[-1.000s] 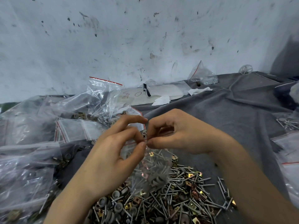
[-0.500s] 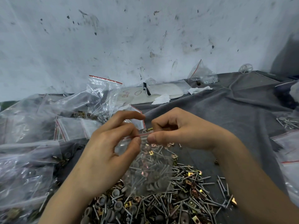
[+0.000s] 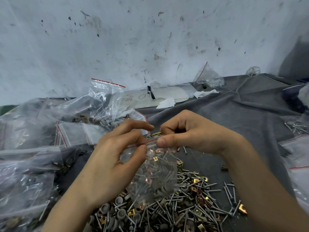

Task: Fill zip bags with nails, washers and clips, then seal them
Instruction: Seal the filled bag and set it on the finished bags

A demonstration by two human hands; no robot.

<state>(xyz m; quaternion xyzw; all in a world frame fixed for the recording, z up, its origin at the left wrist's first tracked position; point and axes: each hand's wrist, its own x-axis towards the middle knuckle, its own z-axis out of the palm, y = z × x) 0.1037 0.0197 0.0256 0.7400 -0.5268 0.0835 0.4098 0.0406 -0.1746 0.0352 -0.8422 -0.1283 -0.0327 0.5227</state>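
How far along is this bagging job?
Done: several filled bags lie piled on the left. In hand: the left hand and right hand pinch the red-lined top of a loaded bag, apparently sealing it. Left: a loose pile of nails, washers and clips, plus empty bags.

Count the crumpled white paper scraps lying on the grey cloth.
2. One paper scrap lies at the near edge of the white slab; the other lies further right on the grey cloth. More may be hidden under the zip bags at left.
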